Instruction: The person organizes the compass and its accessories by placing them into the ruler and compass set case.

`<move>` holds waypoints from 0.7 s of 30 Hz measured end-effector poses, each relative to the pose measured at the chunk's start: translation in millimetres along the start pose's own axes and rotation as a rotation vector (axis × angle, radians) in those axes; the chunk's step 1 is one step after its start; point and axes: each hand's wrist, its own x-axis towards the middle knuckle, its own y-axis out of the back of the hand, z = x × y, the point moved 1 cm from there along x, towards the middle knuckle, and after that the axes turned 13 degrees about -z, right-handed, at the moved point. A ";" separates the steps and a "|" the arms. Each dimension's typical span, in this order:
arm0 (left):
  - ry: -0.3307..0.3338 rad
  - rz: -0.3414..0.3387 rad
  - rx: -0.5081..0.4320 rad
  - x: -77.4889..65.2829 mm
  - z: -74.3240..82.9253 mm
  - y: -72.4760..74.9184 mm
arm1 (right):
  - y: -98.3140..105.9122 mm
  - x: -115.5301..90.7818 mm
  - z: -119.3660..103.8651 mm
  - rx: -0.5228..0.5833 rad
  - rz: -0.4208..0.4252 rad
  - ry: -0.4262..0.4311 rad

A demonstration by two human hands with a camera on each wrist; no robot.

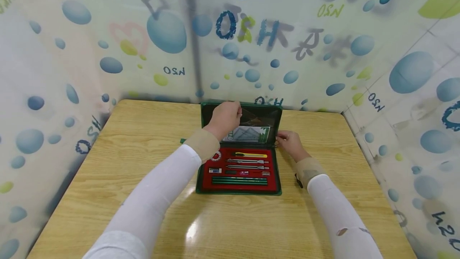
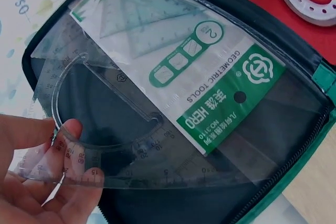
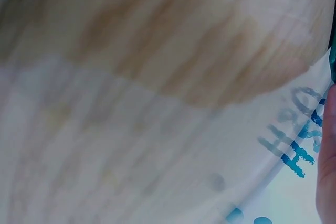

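Observation:
A green zip drawing-set case [image 1: 238, 192] lies unfolded on the table, its dark lid raised at the back. My left hand [image 1: 225, 120] pinches the corner of a clear set square [image 2: 118, 176] with a protractor cut-out, which lies along the lid. Beside the set square is a white and green packet [image 2: 210, 90] marked "Geometric Tools". At the lid's right edge, my right hand [image 1: 292, 145] grips the border between thumb and fingers. Only a sliver of that hand shows in the right wrist view.
The case's red tray holds a yellow cutter [image 1: 250, 155], two metal compasses [image 1: 248, 167], green pencils [image 1: 240, 180], an eraser [image 1: 215, 170], a sharpener [image 1: 265, 174] and a white ring-shaped piece [image 1: 216, 156]. Behind the wooden table [image 1: 151, 131] hangs a patterned sheet [image 1: 302, 59].

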 end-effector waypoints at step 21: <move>-0.077 -0.117 -0.043 -0.5 -5.2 13.5 | -0.6 -1.1 -1.8 -0.024 0.003 0.042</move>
